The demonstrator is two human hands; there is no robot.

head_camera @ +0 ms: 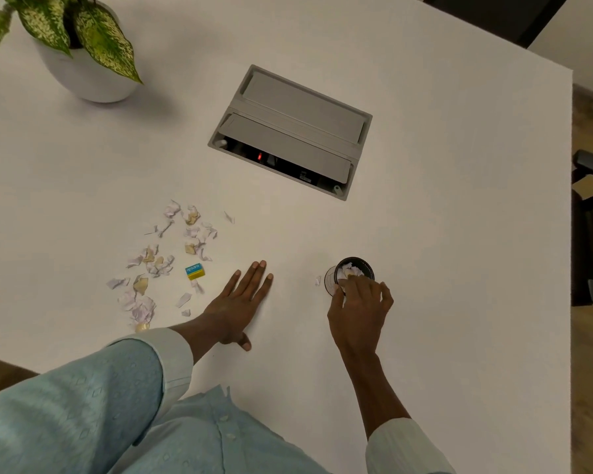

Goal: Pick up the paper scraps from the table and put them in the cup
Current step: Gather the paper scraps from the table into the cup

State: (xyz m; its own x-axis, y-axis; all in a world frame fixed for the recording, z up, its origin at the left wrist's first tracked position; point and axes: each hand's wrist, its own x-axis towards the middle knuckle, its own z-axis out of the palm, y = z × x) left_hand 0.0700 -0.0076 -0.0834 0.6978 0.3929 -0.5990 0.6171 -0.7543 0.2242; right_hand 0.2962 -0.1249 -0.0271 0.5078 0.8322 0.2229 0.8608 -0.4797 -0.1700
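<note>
Many paper scraps (166,260) lie left of the flat left grip (238,304); right grip (358,302) curls over the cup (330,280), hold unclear.

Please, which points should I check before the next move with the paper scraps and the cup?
1. Cup upright, mouth up: ok.
2. Right hand emptied: cannot tell, its fingers cover the rim.
3. Left hand free: ok, flat on the table.
4. Paper scraps all gathered: not ok, many lie on the table.
5. Stray scrap inside the cup: not ok, it lies beside it.
6. Eraser apart from scraps: not ok, it lies among them.
</note>
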